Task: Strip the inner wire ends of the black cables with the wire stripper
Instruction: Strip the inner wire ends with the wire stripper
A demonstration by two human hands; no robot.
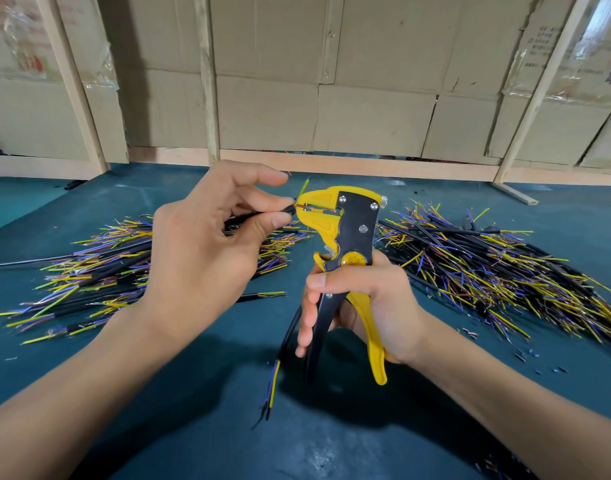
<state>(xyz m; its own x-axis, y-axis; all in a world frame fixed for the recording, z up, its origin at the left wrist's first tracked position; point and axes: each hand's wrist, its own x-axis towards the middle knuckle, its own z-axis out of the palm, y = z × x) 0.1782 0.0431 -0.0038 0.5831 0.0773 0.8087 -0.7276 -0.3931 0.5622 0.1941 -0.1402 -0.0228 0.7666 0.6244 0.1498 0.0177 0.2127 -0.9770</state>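
Observation:
My right hand point(362, 303) grips the handles of a yellow and black wire stripper point(349, 230), held upright with its jaws pointing left. My left hand point(207, 237) pinches a black cable point(252, 215) near its end, between thumb and fingers. A thin red inner wire point(302, 205) from that cable lies inside the stripper's jaws, while a yellow-green wire point(304, 186) sticks up beside the jaw. The cable's other end point(274, 379) hangs below my right hand with blue and yellow wires showing.
Two heaps of black cables with coloured wire ends lie on the teal table point(200, 427), one at the left point(99, 271) and one at the right point(498, 268). Small insulation scraps point(525, 356) dot the table at the right. Cardboard boxes point(366, 81) and wooden frames stand behind.

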